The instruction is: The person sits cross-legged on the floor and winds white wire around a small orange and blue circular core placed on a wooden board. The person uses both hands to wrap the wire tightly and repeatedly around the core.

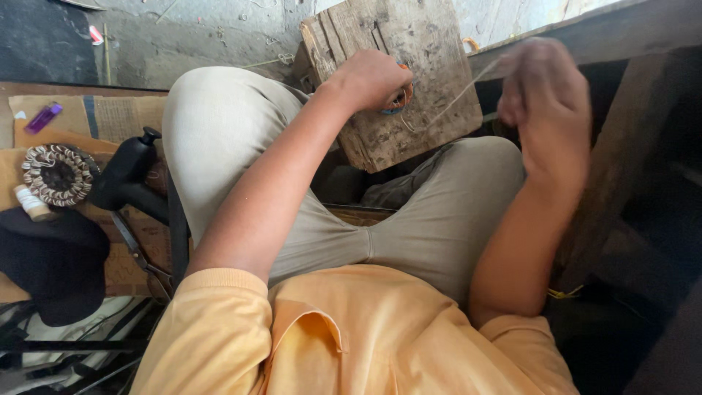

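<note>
Gripping a small ring-shaped piece with orange and blue showing (398, 96), your left hand (373, 77) is curled shut around it and presses it against the worn wooden block (395, 80) propped between your knees; your right hand (545, 99) is blurred, fingers pinched closed on a pale thread (461, 93) that runs taut from the ring up to that hand. Most of the ring is hidden under your fingers, so you cannot tell how much of it is wrapped; judging by the drawn thread, the winding looks to be mid-course, with more turns left. Outward from there, your right hand has open air above your right knee, but a dark wooden beam (621, 168) stands just beside that forearm and limits any wide pull to that side. On your left, well apart from the work, cardboard (117, 117) on the floor carries a finished round shell-covered piece (57, 174), a small spool of thread (31, 202), a purple lighter (44, 117), a black tool (128, 175) and scissors (142, 256), with a dark cap (55, 263) near them
</note>
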